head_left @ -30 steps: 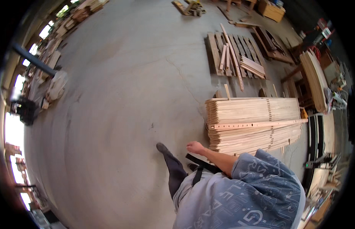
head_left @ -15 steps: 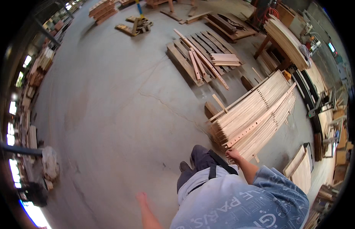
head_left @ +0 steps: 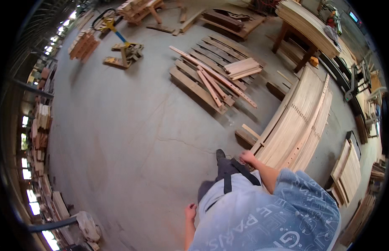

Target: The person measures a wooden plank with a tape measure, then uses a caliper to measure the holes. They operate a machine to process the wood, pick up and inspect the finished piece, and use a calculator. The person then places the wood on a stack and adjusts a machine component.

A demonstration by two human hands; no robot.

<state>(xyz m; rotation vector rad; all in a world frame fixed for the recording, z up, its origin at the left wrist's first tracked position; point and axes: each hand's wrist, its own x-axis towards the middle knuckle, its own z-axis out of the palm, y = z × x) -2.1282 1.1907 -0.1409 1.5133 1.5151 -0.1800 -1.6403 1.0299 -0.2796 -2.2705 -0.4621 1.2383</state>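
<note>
- The stack of pale slats (head_left: 282, 129) lies on the person's right side, just ahead of the right hand (head_left: 246, 157); its long axis runs from beside that hand away and up to the right.
- The drilled rail (head_left: 308, 126) rests on top of the stack, roughly along the slats, its near end beyond the right forearm.
- The right hand is much the nearer one, by the stack's near corner. Its fingers look loosely curled but are blurred; whether it touches the wood I cannot tell.
- The left hand (head_left: 190, 210) hangs over the floor beside the body, well apart from the stack. Its fingers seem bent, with nothing visible in them; how far they close I cannot tell.
- Ahead of the stack is a slatted pallet (head_left: 197, 90) bearing a long drilled rail (head_left: 214, 76), shorter rails (head_left: 209, 88) and a bundle of light boards (head_left: 242, 68).
- Beyond it to the left stands a pallet jack (head_left: 126, 54) with a blue and yellow handle.
- Against half a second ago, the stack points more steeply up the view, the left hand is closer to the body, and the pallet jack shows with far more of its handle.
</note>
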